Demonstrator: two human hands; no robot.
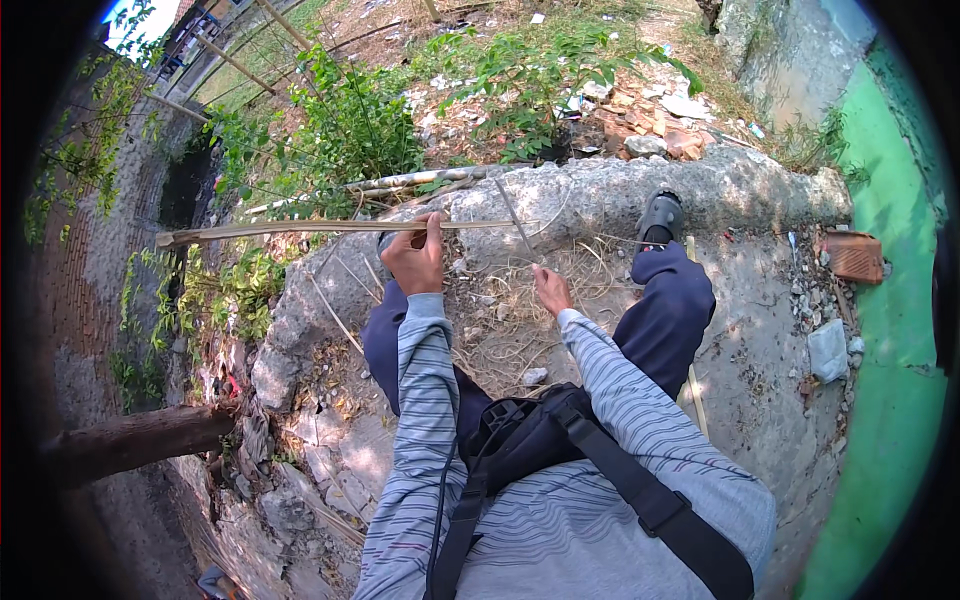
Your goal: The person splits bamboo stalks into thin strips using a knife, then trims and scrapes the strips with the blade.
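My left hand [415, 257] is closed round a long, pale bamboo strip [290, 228], held level, its thicker end far out to the left. The strip's thin end reaches right, past my fingers, toward a knife. In my right hand [552, 289] is that knife [514, 218], its narrow grey blade slanting up and to the left. The blade crosses near the strip's thin end; whether they touch I cannot tell. Thin curled shavings [590, 270] lie on the ground between my legs, below both hands.
A rough concrete ledge [760, 192] runs across in front, with my right shoe [660, 213] against it. Leafy plants [370, 140] and rubble stand beyond. To the right are a green wall [890, 220], a brown box-like object [853, 257] and a whitish bag [827, 350]. A log [150, 441] juts in at left.
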